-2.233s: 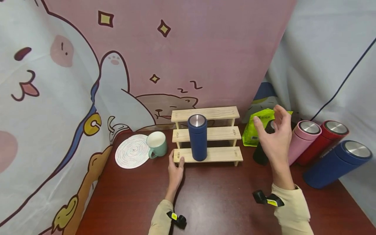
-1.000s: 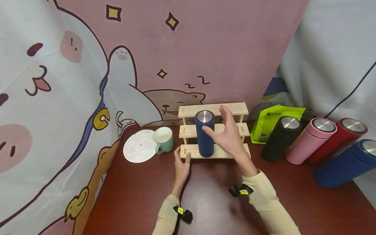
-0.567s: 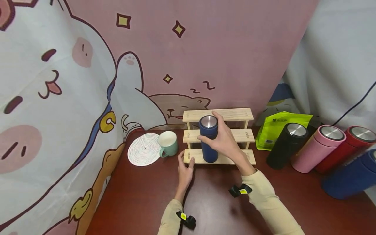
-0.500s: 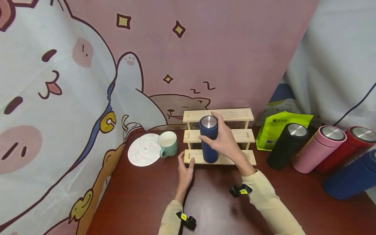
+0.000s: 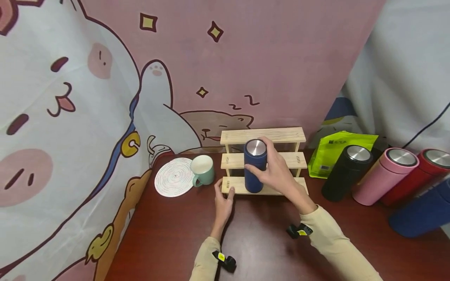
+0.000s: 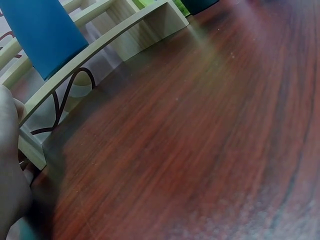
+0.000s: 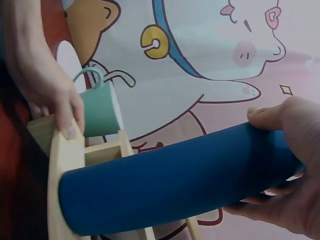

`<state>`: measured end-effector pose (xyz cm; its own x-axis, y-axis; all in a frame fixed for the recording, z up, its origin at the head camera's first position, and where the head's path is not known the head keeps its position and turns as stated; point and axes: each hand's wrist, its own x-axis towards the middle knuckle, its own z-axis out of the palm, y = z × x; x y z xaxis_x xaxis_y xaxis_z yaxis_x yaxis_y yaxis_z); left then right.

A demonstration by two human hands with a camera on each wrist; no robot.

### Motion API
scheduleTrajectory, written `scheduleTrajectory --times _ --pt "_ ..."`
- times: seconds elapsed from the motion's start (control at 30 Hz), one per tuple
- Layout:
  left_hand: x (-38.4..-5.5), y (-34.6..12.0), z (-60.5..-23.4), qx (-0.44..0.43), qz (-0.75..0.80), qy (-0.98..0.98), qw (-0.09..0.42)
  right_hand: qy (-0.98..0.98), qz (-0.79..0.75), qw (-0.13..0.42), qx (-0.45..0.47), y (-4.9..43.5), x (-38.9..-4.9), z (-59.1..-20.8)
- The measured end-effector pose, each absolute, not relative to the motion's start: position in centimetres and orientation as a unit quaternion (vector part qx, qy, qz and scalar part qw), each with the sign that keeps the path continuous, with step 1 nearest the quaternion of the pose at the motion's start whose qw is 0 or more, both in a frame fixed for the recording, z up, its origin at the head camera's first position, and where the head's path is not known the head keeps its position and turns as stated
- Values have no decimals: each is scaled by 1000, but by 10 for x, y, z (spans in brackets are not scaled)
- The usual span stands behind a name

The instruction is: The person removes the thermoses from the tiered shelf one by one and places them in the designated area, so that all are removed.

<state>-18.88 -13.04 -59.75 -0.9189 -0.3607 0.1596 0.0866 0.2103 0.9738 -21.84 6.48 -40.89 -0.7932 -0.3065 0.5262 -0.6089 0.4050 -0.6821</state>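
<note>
My right hand (image 5: 283,177) grips the upper part of a blue thermos (image 5: 253,177), thumb on its near side and fingers round the far side. The thermos stands on the lowest step of a three-tier wooden display rack (image 5: 277,134), its steel-topped lid facing up. My left hand (image 5: 223,205) holds the left end of that lowest step, the thumb at its front edge. In the right wrist view the thermos base (image 7: 85,202) sits at the step, with the left hand (image 7: 55,95) beside it. The left wrist view shows only part of the left hand (image 6: 10,160).
A green mug (image 5: 207,175) and a round woven mat (image 5: 168,179) lie left of the rack. To its right are a bright green pouch (image 5: 321,156) and black (image 5: 341,179), pink (image 5: 377,181), red (image 5: 422,168) and large blue (image 5: 422,210) thermoses. A patterned cloth (image 5: 281,70) hangs behind.
My right hand has come left from near the black thermos and taken hold of the blue one. The blue thermos's top has just shifted slightly right. The left hand stays on the rack.
</note>
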Motion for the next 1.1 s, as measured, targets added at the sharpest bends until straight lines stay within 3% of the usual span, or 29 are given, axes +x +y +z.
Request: scheduleTrajectory --times 0.3,0.67,1.1 --pt "-189 -129 -593 98 -619 -752 205 -790 478 209 320 72 -206 -419" --pt "-170 -122 -556 77 -619 -756 197 -760 506 245 325 95 -188 -433" --pt "-191 -128 -601 87 -631 -746 194 -727 539 297 305 139 -172 -429"
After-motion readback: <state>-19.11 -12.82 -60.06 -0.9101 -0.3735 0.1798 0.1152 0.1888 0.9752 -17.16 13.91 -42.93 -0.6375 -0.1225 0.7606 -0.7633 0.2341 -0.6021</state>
